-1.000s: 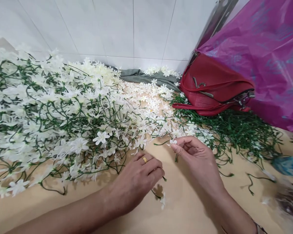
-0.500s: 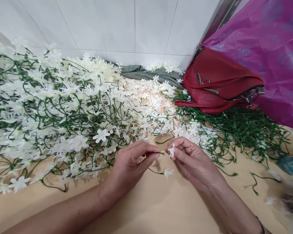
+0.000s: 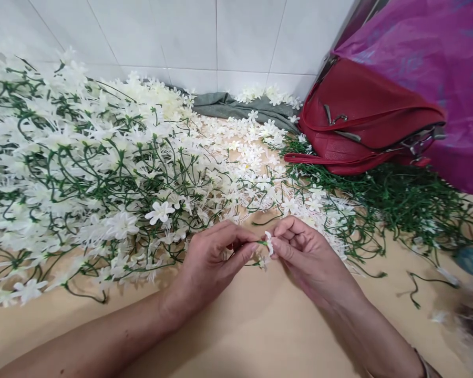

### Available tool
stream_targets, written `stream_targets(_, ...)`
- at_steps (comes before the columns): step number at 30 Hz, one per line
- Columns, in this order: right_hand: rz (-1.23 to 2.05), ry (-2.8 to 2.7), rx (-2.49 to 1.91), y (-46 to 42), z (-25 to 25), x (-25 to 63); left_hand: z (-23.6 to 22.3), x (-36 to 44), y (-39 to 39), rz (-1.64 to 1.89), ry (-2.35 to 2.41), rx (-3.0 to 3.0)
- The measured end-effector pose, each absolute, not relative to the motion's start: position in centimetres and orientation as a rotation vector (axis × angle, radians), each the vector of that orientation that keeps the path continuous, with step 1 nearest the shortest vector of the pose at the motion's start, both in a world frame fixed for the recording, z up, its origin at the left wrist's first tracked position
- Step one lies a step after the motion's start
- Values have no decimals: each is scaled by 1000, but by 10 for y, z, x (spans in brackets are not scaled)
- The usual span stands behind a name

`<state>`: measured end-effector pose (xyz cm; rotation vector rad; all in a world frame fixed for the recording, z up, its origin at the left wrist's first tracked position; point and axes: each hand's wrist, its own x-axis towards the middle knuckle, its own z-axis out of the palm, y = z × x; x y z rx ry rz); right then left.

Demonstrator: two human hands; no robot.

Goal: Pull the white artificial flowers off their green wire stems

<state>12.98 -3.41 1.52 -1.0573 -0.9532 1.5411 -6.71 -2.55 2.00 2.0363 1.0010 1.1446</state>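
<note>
My left hand (image 3: 216, 257) pinches a thin green artificial stem (image 3: 263, 242) between thumb and forefinger, its tip pointing right. A small white artificial flower (image 3: 269, 243) is pinched in my right hand (image 3: 305, 257). Stem tip and flower meet between the two hands; whether the tip goes inside the flower, I cannot tell. Part of another white blossom (image 3: 263, 261) shows just below the stem. To the left spreads a big heap of white flowers on green stems (image 3: 102, 173). Loose white petal pieces (image 3: 248, 152) lie beyond my hands.
A red handbag (image 3: 366, 121) rests on a pile of green stems (image 3: 402, 194) at the right, with a purple plastic bag (image 3: 457, 94) behind it. Grey cloth (image 3: 228, 107) lies along the tiled wall (image 3: 244, 37). A loose stem (image 3: 414, 291) is on the tan tabletop (image 3: 260, 325).
The white flower and the green stem tip have come together; before, a gap lay between them. My right hand has moved slightly left. The view has shifted a little.
</note>
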Motion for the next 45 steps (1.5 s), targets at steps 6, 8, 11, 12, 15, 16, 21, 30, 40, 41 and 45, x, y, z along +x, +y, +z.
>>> stream_targets(6, 1451, -1015, -1141, -35, 12, 129, 14, -66, -26, 1133, 1032, 2030)
stream_targets(8, 1423, -1053, -1168, -35, 11, 128, 10, -66, -25, 1144, 1034, 2026)
stream_targets(11, 1386, -1105, -1206, -35, 8, 127, 3, -65, -25, 1169, 1050, 1994)
stream_targets(12, 1376, -1119, -1216, -36, 8, 126, 1, -65, -25, 1167, 1058, 1978)
stream_targets(15, 1370, -1140, -1224, -36, 9, 125, -2, -66, -25, 1131, 1070, 1947)
stream_targets(16, 1375, -1140, -1222, -36, 9, 125, -2, -66, -25, 1116, 1071, 1941)
stream_targets(21, 1415, -1129, -1202, -36, 12, 124, 2, -67, -25, 1073, 1052, 1935)
stream_targets(30, 1344, -1146, -1245, -39, 10, 117, -1, -67, -25, 1077, 1106, 1947)
stream_targets(40, 1459, -1156, -1165, -35, 3, 129, 2, -63, -25, 1135, 1073, 1869)
stream_targets(41, 1468, -1162, -1152, -34, 3, 131, 3, -63, -26, 1141, 1080, 1863)
stream_targets(45, 1501, -1204, -1156, -32, 1, 137, 5, -64, -26, 1140, 1068, 1838)
